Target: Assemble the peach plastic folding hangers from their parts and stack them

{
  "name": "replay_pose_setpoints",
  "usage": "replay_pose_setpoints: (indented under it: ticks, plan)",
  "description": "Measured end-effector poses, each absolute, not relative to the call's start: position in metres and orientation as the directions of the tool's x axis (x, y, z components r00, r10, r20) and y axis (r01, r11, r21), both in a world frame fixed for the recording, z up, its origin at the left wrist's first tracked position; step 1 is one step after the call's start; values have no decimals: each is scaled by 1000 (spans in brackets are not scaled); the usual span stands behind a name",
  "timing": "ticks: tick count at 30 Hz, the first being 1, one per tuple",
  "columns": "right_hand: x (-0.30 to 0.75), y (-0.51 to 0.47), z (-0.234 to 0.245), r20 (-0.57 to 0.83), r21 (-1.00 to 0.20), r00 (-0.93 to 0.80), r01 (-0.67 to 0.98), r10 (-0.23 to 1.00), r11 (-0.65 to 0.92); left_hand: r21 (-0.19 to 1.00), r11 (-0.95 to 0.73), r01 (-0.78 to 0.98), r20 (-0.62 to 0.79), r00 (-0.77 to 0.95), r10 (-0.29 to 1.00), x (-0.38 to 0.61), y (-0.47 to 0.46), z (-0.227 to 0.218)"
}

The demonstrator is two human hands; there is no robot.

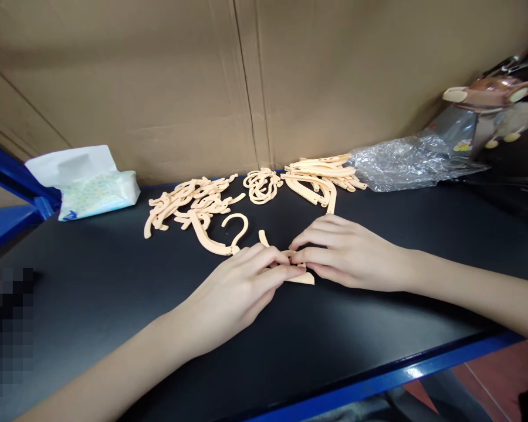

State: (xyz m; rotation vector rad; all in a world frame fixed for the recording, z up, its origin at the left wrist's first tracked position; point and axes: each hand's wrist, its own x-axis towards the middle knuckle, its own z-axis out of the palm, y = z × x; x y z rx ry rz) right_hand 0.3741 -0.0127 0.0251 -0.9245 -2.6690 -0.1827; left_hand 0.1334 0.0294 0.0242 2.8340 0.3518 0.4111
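Evidently both hands are busy with small cream plastic pieces [303,279] around the middle of the tabletop [92,258], between its far edge and its blue near edge. The left hand [246,284] pinches them from the left, and the right hand [352,258] grips the same pieces from the right, fingers bent and fingertips almost meeting. The fingers hide where the pieces meet.

To fit them well, I would line up the ends first, keep the left grip steady, support the lower piece flat on the tabletop and press evenly with the right fingertips, without twisting the thin plastic.

As for numbers: two hands; three piles along the far edge, namely a left pile [182,196], a small middle pile [270,189] and a right pile [317,170], each too tangled to count. Just beyond the left hand lie one hook [245,224] and one curved arm [205,239], touching at their ends. One tissue pack [99,193] sits at the far left corner, and one crumpled clear plastic wrapper [400,164] lies toward the far right corner.
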Motion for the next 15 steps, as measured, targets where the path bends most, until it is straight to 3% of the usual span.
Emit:
replay_pose_setpoints:
  ticks: [6, 12, 15]
  plan:
    - [373, -14, 26, 302, -36, -759, 595, 576, 803, 253, -948, 193, 278, 924, 262, 136, 29, 25]
    - [367, -17, 26, 328, -214, -705, 593, 629, 776, 301, -910, 286, 292, 881, 373, 136, 32, 23]
    - [367, -17, 23, 339, -214, -695, 600, 634, 771, 275, -910, 312, 279, 879, 386, 135, 35, 24]
